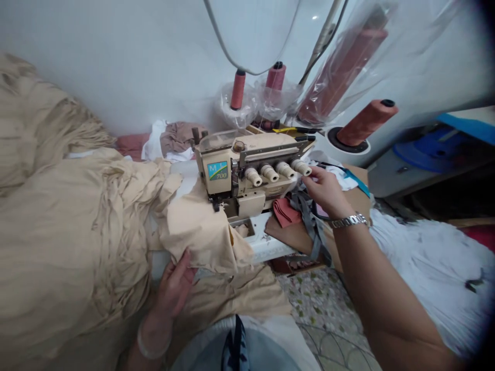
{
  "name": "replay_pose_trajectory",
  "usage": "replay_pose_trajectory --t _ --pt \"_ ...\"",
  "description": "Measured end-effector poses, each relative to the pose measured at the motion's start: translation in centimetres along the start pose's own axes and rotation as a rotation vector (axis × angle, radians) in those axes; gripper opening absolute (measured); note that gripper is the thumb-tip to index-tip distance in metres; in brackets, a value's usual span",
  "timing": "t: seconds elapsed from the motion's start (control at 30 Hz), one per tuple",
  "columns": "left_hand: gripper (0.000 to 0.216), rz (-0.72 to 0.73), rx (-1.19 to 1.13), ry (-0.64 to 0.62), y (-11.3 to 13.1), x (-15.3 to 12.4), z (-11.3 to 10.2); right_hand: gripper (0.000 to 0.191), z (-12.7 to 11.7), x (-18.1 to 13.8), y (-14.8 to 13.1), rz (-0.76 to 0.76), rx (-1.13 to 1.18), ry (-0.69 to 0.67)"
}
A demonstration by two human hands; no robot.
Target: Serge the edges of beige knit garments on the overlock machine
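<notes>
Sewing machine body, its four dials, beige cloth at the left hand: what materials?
Machine body: probably beige-painted metal, going by the smooth, faintly glossy panels; plastic covers possible.
Dials: likely cream plastic, dull, with ridged, molded-looking sides.
Cloth: thin textile, matte, softly draping; fibre can't be told.

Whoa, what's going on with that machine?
A person is at a sewing machine. The left hand holds the edge of a beige cloth lying at the machine's needle end. The right hand has its fingers at the rightmost dial of four. More beige fabric is heaped on the left.
</notes>
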State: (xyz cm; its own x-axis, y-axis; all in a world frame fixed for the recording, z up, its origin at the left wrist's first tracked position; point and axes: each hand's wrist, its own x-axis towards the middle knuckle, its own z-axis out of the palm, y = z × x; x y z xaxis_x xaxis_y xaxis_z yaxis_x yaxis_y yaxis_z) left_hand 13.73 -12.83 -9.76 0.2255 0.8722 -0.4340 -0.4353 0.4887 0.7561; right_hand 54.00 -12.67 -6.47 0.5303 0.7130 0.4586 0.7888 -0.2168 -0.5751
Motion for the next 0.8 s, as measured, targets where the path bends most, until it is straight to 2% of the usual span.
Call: replay_pose_trajectory --t 0.07,0.17,0.27,0.33,0.47,0.5,0.53,0.6,0.63,0.73,0.8 --pt "0.045 -0.006 0.008 0.016 -0.5 0.0 -0.1 0.032 0.1 -0.2 -0.1 0.003 0.004 0.006" --pt "0.054 -0.005 0.155 0.005 -1.3 -0.1 -0.4 0.033 0.2 -0.4 -0.3 0.025 0.027 -0.008" --pt "0.060 -0.009 0.264 -0.083 -1.6 -0.3 -0.3 0.029 0.1 -0.2 -0.4 0.058 0.053 -0.003" --pt "0.063 -0.025 0.247 -0.140 -1.2 -0.6 0.0 0.027 -0.4 -0.4 -0.7 0.101 0.097 -0.001" --pt "0.060 -0.201 0.151 -0.164 -0.1 -1.0 0.9 0.024 -1.8 -3.5 -3.4 0.191 0.348 0.108" --pt "0.058 -0.254 0.145 -0.143 0.1 -1.0 1.1 0.026 -1.9 -4.9 -4.6 0.213 0.455 0.049" --pt "0.057 -0.287 0.144 -0.112 0.2 -0.9 1.4 0.028 -1.8 -6.5 -6.0 0.248 0.564 -0.102" --pt "0.061 -0.291 0.133 -0.074 0.2 -0.8 1.8 0.034 -0.7 -10.0 -9.1 0.310 0.736 -0.511" --pt "0.065 -0.293 0.124 -0.083 0.1 -0.8 2.0 0.036 0.2 -11.5 -10.6 0.300 0.779 -0.669" --pt "0.075 -0.366 0.159 -0.137 0.0 -1.0 2.2 0.046 3.5 -14.8 -14.5 0.321 0.982 -0.839" --pt "0.075 -0.386 0.213 -0.115 0.2 -1.3 2.2 0.048 5.2 -15.6 -15.9 0.392 1.154 -0.865"
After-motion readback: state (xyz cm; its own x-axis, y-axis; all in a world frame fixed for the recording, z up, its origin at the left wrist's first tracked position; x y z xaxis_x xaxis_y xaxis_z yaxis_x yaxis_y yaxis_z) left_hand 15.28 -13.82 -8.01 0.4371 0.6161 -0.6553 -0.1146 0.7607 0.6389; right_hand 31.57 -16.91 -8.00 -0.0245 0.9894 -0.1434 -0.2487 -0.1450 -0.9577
